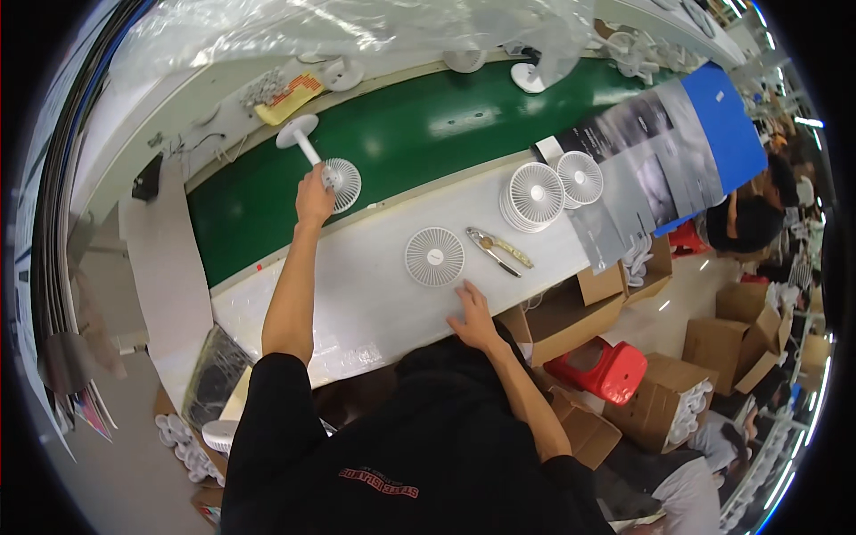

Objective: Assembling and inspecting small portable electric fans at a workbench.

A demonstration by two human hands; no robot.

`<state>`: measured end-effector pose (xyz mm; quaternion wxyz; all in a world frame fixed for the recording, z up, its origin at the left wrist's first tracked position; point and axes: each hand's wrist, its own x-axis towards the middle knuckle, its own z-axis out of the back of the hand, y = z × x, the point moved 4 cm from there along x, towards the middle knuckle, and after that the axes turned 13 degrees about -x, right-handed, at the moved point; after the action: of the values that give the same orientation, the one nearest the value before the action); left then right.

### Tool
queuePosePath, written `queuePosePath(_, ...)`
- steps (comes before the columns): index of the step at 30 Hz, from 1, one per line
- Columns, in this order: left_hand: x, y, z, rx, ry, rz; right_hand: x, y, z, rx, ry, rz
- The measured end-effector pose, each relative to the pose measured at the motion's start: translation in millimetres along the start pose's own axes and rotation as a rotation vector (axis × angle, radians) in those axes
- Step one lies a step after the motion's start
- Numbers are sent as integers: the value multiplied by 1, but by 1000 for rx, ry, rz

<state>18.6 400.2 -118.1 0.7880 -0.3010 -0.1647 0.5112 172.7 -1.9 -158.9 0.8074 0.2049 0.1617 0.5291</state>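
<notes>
My left hand (314,198) reaches across to the green belt and is closed around a small white desk fan (342,185). The fan's round base and stem point away from me, while its grille head lies just right of my fingers. My right hand (474,319) rests near the front of the white worktop (357,294), fingers spread and nothing in them. Just beyond its fingertips lies a round white fan grille (435,257). A pair of pliers (499,250) is to the right of that grille. Farther right are stacked white grilles (536,193) and another grille group (580,178).
The green conveyor belt (419,134) runs along the far side, with another white fan part (528,78) on it. Clear plastic sheeting (357,31) hangs above. Cardboard boxes (571,325) and a red stool (615,370) stand right of me. Other people sit farther right.
</notes>
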Motion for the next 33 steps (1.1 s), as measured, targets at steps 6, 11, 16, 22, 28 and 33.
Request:
queuePosePath(6, -24, -3, 12, 61, -94, 25, -4, -12, -5, 80, 92, -23)
queuePosePath(11, -59, -36, 84, -123, -255, 70, 16, -8, -1, 52, 179, -12)
queuePosePath(16, -149, -78, 97, -420, -221, 63, 61, 11, 14, 19, 147, 104)
queuePosePath(22, -293, -88, 32, -798, -345, 458, 91, 21, 20, -350, 118, 360)
queuePosePath(28, -356, -81, 20, -689, -481, 621, 75, 13, 19, -406, 268, 637)
queuePosePath(33, -376, -148, 42, -758, -857, 583, 36, -48, 23, -458, 301, 842)
